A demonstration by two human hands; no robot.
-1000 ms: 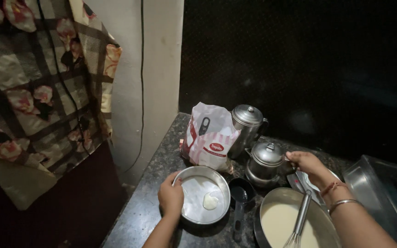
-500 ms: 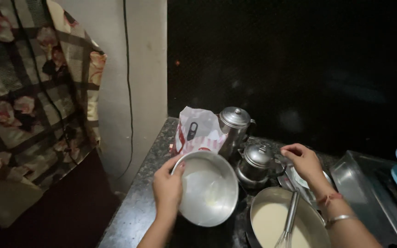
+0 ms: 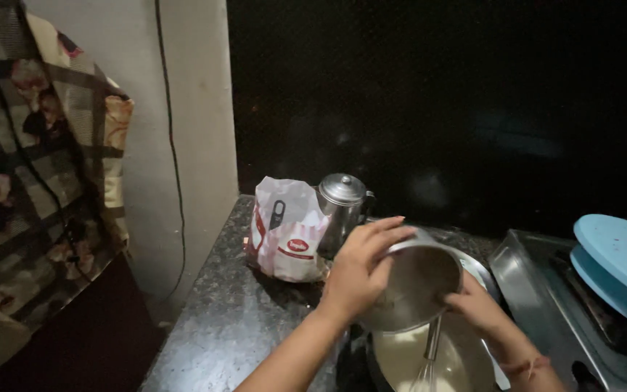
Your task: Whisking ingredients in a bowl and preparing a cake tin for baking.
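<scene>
My left hand [image 3: 361, 267] grips the rim of a small steel bowl [image 3: 414, 289] and holds it tilted over a larger steel vessel [image 3: 400, 363] full of pale batter. My right hand [image 3: 477, 305] is against the far side of the tilted bowl, just above the batter. A metal whisk [image 3: 429, 359] stands in the batter below the bowl. The bowl's inside faces away from me, so its contents are hidden.
A white and red printed bag [image 3: 288, 231] and a lidded steel pot [image 3: 342, 207] stand behind on the dark speckled counter [image 3: 234, 319]. A steel tray [image 3: 538, 290] and light blue lids [image 3: 615, 265] lie at the right. A patterned cloth [image 3: 38, 174] hangs left.
My left hand has lifted the small bowl off the counter and tipped it over the batter vessel. My right hand has left the pots and come to the bowl. The view has shifted right.
</scene>
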